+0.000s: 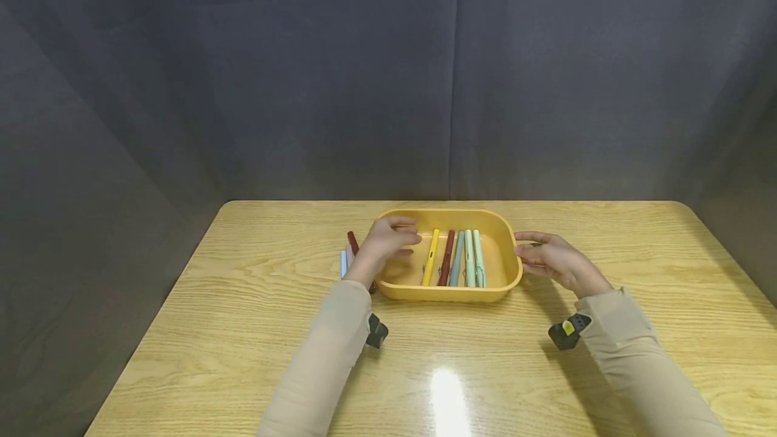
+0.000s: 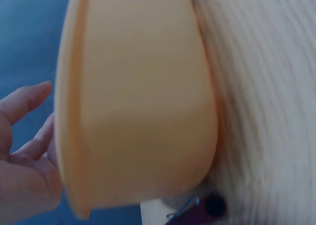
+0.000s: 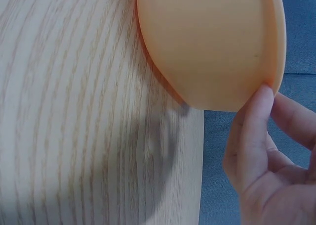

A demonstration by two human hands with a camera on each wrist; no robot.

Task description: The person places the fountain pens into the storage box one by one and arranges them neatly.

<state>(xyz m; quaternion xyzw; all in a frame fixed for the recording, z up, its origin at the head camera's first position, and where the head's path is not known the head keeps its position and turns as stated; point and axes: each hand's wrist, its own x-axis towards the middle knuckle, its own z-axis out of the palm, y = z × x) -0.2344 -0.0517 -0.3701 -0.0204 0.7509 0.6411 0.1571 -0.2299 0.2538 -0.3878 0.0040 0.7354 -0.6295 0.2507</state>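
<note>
A yellow-orange tray stands on the table, holding a yellow pen, a dark red pen, a blue-grey pen and two mint green pens side by side. My right hand pinches the tray's right rim, as the right wrist view shows. Over the tray's left end my left hand hovers, its fingers spread loosely with nothing in them. The left wrist view shows the tray's outer wall in front of that hand.
Left of the tray, partly behind my left forearm, lie a light blue pen, a second dark red pen and a pinkish pen. The wooden table ends at a dark curtain.
</note>
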